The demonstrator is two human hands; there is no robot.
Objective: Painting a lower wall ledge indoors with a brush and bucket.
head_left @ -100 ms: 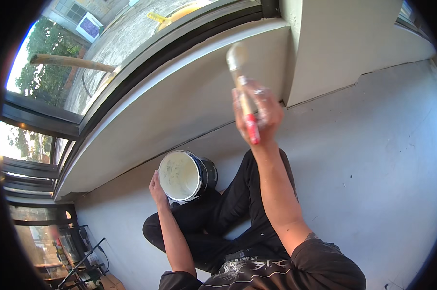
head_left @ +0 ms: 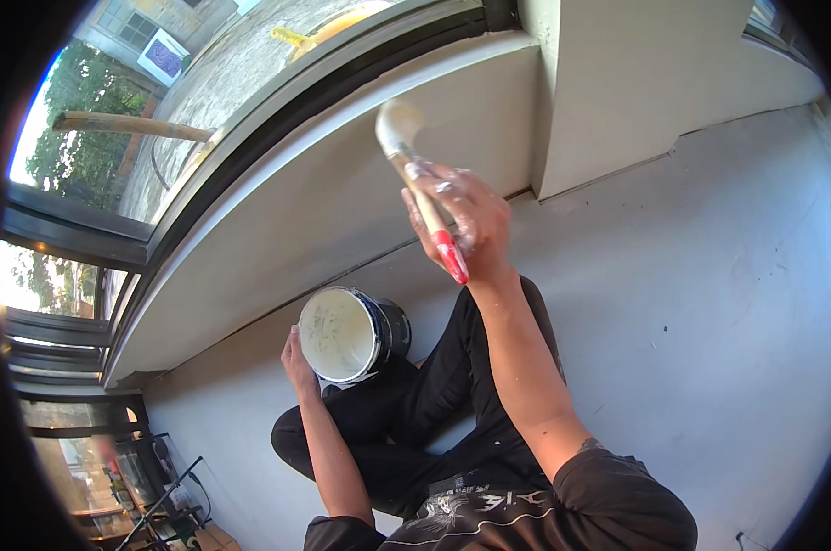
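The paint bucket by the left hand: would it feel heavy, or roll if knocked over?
The bucket may feel fairly light for its size, since much of its inner wall is exposed. Its round body would probably roll if it fell on its side. It seems stiff, too: the rim looks evenly round with the left hand against it.

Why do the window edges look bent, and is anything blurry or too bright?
Head view: the fisheye lens bends the window frame into an arc; head view: the brush is smeared at its bristle end, likely by motion; head view: the sky at far left is washed out nearly white.
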